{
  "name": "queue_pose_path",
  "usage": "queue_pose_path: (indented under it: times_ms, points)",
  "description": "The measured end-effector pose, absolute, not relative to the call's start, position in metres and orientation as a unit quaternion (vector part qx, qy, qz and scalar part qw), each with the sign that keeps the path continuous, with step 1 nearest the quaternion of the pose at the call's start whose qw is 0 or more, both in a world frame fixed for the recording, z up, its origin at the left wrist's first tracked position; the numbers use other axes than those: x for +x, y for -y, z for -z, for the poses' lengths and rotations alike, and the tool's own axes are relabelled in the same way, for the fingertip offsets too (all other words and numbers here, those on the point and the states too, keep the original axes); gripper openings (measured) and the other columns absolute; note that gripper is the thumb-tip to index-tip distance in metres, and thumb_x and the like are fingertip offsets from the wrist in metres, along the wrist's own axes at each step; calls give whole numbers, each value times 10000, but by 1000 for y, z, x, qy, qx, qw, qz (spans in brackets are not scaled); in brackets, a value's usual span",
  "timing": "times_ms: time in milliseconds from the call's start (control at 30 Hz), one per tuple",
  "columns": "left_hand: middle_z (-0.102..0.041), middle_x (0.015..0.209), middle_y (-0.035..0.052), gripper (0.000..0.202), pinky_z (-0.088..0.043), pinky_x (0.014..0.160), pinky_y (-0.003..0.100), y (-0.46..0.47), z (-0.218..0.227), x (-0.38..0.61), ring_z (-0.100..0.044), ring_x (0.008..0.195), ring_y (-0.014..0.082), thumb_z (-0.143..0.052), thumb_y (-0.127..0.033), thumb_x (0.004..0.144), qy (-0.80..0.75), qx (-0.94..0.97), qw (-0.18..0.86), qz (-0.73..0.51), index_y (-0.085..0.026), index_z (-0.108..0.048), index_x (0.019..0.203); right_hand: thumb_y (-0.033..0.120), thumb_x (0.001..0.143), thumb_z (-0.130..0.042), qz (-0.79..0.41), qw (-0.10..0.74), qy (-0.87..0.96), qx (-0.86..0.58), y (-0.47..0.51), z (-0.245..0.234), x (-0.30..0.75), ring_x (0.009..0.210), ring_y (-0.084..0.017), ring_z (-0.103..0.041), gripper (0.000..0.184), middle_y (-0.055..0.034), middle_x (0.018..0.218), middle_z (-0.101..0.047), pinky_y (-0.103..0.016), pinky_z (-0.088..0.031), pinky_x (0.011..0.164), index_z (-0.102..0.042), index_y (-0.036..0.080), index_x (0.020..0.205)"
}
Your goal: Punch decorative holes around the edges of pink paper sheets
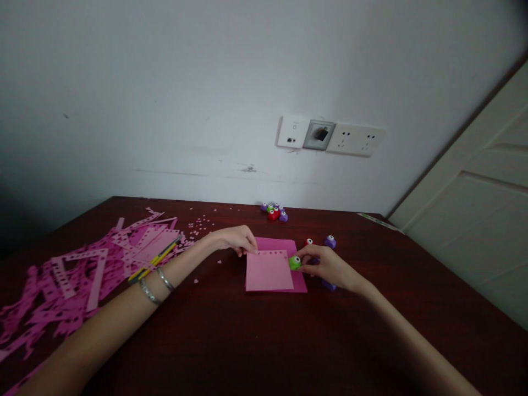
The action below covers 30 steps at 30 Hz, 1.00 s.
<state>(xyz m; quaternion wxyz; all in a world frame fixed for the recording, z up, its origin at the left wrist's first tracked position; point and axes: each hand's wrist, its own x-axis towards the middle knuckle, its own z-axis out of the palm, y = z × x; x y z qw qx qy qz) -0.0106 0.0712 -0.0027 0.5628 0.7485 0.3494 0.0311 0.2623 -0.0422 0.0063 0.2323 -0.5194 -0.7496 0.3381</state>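
Observation:
A light pink sheet of paper (269,272) with a row of small punched holes along its top edge lies over darker pink paper (300,281). At its top left corner my left hand (237,240) is closed, pinching the sheet between thumb and fingers. My right hand (325,266) grips a green craft punch (294,263) with a white knob, set against the sheet's upper right edge. Close around that hand are a purple punch (330,241), a red punch (308,242) and a blue punch (329,285), the last partly hidden.
On the left is a heap of pink punched paper strips (99,264), with a yellow cutter-like tool (157,258) on it. Tiny paper cutouts (198,225) lie scattered nearby. Several more punches (273,212) cluster at the back by the wall, under the sockets (355,139).

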Motion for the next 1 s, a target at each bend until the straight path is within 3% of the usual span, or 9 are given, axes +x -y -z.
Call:
queue_pose_path:
  times_ms: [733,1000]
  points:
    - [-566,632,13,266,-451,581,308,-72,6,-10,-497,590,103,-733,-353,585,-353,727,589,-24,-161,-706,767,261,749,-635,-334,231,752,-519,41,-5,263,705,-148,-607,229,-28,765,-638,-259,-489,638,-661,174,959]
    - [-587,615,17,279,-442,519,257,-72,6,-11,-505,571,93,-746,-363,569,-341,724,598,-34,-148,-701,742,235,748,-627,-330,236,755,-515,43,-7,261,700,-144,-605,221,-24,761,-635,-252,-484,628,-656,167,957]
